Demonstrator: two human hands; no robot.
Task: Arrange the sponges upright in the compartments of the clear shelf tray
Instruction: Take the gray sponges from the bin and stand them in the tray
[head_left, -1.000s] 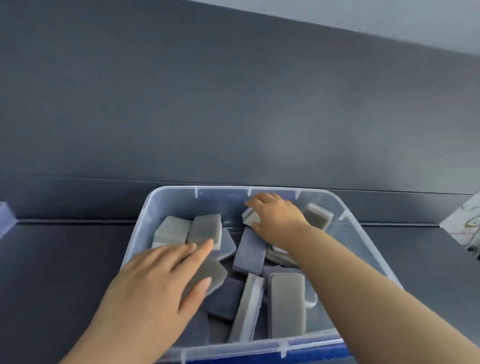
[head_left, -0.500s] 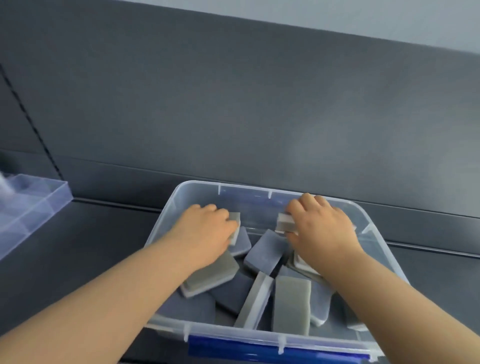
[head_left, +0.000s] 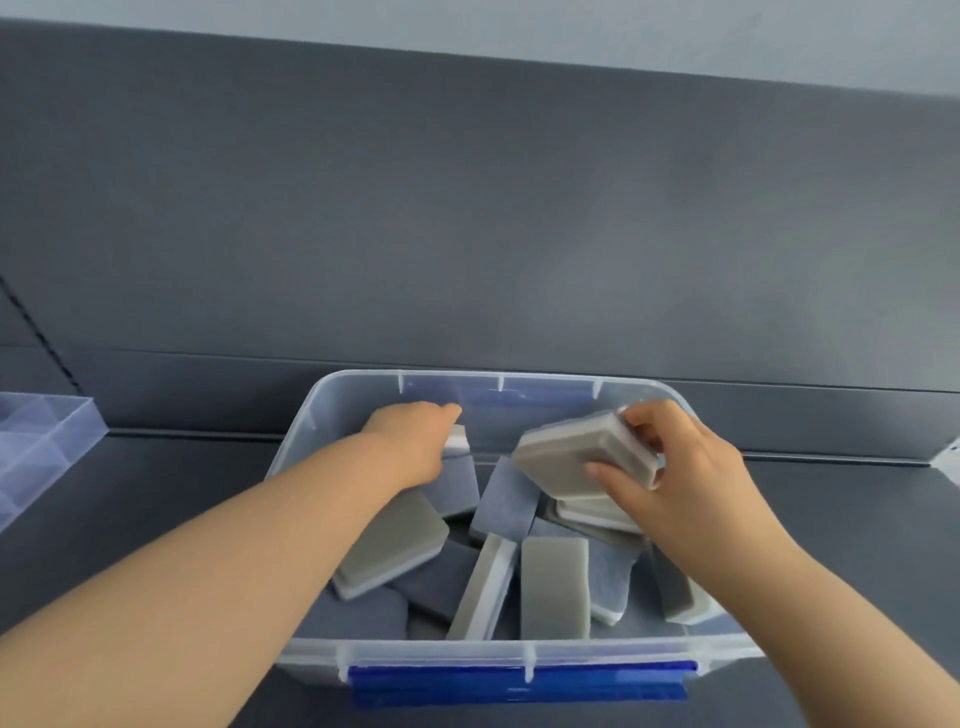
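Observation:
A clear plastic bin (head_left: 311, 415) with a blue front latch holds several grey and white sponges lying loose. My right hand (head_left: 685, 483) grips one grey sponge (head_left: 576, 452), lifted and tilted above the pile at the bin's right. My left hand (head_left: 415, 441) reaches into the bin's far left and curls round another sponge (head_left: 458, 440), of which only a white edge shows. The clear shelf tray (head_left: 47, 441) with compartments sits at the left edge of the shelf, partly out of frame.
The bin stands on a dark grey shelf (head_left: 156, 493) with a dark back panel (head_left: 467, 208) right behind it. Bare shelf lies between the bin and the tray. A pale object (head_left: 948, 460) shows at the right edge.
My right hand has lifted a grey sponge up out of the pile. My left hand has moved further toward the bin's back wall.

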